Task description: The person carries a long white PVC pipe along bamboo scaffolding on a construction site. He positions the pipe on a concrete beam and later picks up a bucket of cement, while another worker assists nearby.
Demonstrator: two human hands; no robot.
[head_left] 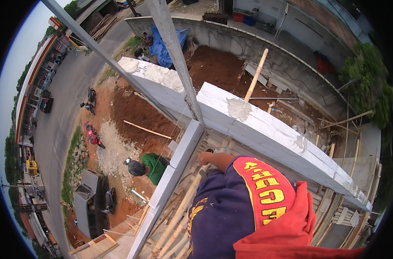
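Observation:
Neither of my hands shows in the head view. My navy shorts (224, 211), with a red side panel and yellow lettering, fill the lower middle, and red cloth (287, 222) of my clothing hangs over them. From the hem comes a bare limb (218, 159), apparently my leg; its end, beside a bamboo pole, is too small to make out. Close by on the far side runs a white block wall (265, 127) with grey mortar (238, 108) smeared on top. A narrow grey ledge (170, 172) borders the bamboo platform (177, 231) on the left.
A bamboo pole (256, 75) leans by the wall, and an upright concrete post (175, 56) rises at its gap. Beyond the ledge, a person in green (152, 168) with a dark helmet is on the lower ground. A grey pickup (86, 203) and a red motorcycle (93, 134) stand beside the road.

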